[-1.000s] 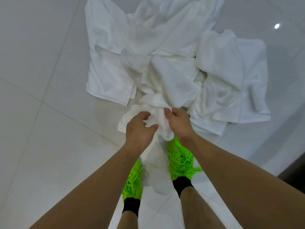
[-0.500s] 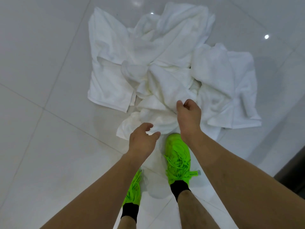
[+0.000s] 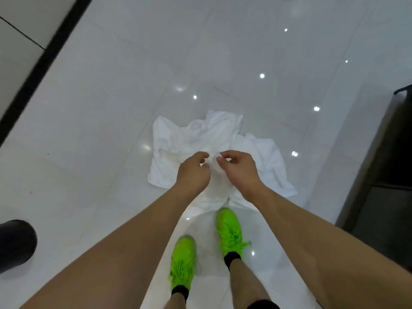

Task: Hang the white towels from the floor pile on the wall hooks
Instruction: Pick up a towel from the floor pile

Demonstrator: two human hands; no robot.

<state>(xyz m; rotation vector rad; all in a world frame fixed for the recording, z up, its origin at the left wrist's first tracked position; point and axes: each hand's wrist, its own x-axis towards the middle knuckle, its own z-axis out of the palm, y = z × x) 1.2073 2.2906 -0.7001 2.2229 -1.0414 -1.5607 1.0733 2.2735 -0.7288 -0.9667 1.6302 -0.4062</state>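
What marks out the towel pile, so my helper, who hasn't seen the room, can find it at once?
Start from the glossy white tiled floor. Just ahead of the bright green sneakers lies the towel pile, under both empty hands. It is the only crumpled, matte white cloth there; everything around it is smooth, reflective tile.

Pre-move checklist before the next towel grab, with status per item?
1. Towel pile in view on the floor: ok.
2. Left hand free: ok, fingers loosely curled, nothing held.
3. Right hand free: ok, likewise.
4. Hands over the pile: ok; contact with cloth: cannot tell.
5. Green shoes off the towels: cannot tell, right toe meets the pile's near edge.
6. Wall hooks located: not ok, none in view.
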